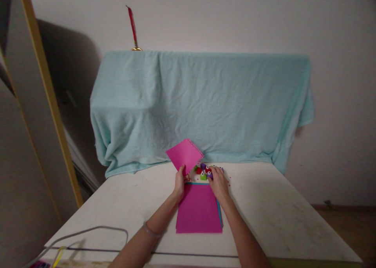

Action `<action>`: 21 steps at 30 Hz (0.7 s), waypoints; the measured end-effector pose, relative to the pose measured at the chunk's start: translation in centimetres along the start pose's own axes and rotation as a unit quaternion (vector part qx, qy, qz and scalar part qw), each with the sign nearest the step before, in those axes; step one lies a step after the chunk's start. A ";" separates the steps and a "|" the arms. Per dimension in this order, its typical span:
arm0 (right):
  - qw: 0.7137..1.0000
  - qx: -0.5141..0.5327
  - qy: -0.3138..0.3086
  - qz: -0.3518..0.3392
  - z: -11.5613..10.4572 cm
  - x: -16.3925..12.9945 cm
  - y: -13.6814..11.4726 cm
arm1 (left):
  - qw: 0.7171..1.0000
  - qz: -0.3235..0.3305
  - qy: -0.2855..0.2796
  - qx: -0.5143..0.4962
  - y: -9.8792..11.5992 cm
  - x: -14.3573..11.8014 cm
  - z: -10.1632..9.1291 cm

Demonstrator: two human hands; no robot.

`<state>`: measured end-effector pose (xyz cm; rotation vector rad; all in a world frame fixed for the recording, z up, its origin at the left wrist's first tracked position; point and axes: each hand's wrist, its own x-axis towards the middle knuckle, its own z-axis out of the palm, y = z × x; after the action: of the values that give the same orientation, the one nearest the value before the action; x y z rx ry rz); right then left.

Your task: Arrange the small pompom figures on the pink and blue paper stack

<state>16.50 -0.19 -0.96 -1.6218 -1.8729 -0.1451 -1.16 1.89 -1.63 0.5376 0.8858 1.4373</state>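
My left hand holds up a pink paper sheet by its lower corner; the sheet's upper right edge carries a punched border. My right hand rests on a small cluster of coloured craft punches, red, green and purple, at the far end of a stack of pink and blue paper lying flat on the white table. Whether the right hand grips one of the punches is unclear. Tiny paper bits lie beside the right hand.
A light blue towel drapes a large object at the back of the table against the wall. A grey cable loops at the near left edge. A wooden-framed panel leans at the left. A red-handled object stands behind the towel.
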 end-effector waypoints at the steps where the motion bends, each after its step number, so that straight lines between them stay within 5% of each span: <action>1: 1.000 0.000 0.003 -0.001 0.0 0.0 0.0 | 1.000 0.003 -0.001 0.001 0.0 0.0 0.0; 21: 1.000 -0.021 0.004 0.006 -0.5 -0.1 -0.5 | 1.000 0.010 -0.003 0.011 -0.2 0.1 -0.1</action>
<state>16.25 -0.66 -0.50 -1.6586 -1.8642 -0.1877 -1.13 1.94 -1.83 0.5678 0.8946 1.4461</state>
